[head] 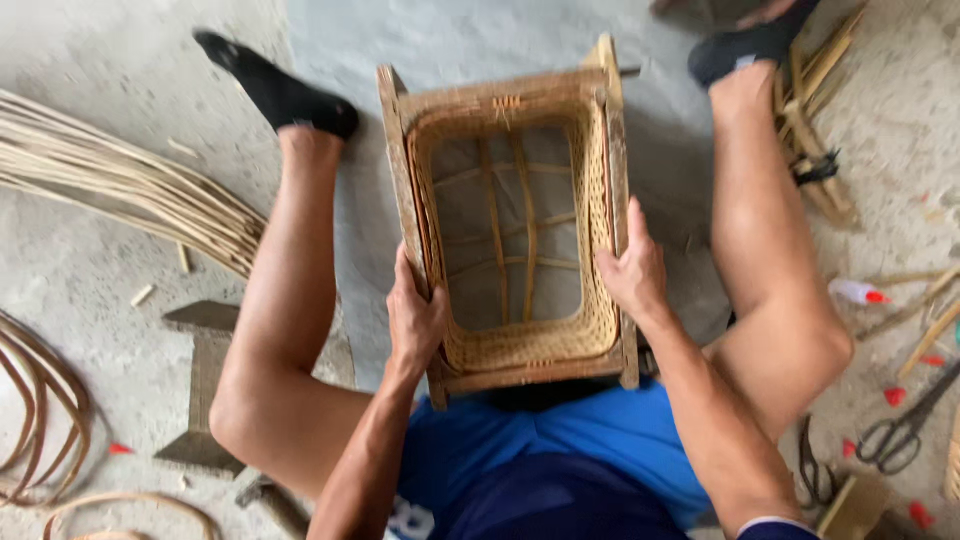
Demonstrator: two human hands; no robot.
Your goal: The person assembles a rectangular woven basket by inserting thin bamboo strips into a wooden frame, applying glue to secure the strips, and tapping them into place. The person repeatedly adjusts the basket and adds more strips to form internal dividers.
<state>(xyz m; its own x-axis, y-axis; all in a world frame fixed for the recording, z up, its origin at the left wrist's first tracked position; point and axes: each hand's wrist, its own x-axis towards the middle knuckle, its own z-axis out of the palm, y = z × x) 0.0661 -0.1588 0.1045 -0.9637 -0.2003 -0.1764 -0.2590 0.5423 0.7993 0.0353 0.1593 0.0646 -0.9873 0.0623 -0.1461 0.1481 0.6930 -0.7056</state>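
Basket (510, 235) — a rectangular woven rattan one set inside a wooden frame (400, 170) — stands on the concrete floor (80, 270) between the person's bare legs, its near edge against the blue shorts (560, 450). Its open mouth faces the camera; a few crossed rattan strips span the unfinished bottom, with grey floor showing through the gaps. Woven side walls look complete along the near and right sides.

Left hand (415, 320): clasped on the left frame rail near its lower end, fingers (408, 290) wrapped over the edge toward the weave, thumb on the outer side. Forearm rises steeply from the bottom of the view, wrist roughly straight.

Right hand (632, 270): gripping the right rail at about the same height, palm on the outer face, fingertips curled over the top edge. Forearm comes in at a diagonal from lower right.

Judgement: the symmetric two-sided grip, with the legs braced either side, appears to steady the frame and keep it square to the body — no tool is in either hand.

Surroundings: bundle of long rattan canes (130, 185) on the floor at left, coiled strips (40, 400) at lower left, a small wooden stool (205, 385) under the left thigh. At right, black scissors (905, 425), pliers (815, 465) nearer the thigh, a small white bottle with a red cap (857, 292), scattered red bits, and cut cane offcuts (815, 110) near the right foot. Both feet wear black socks.
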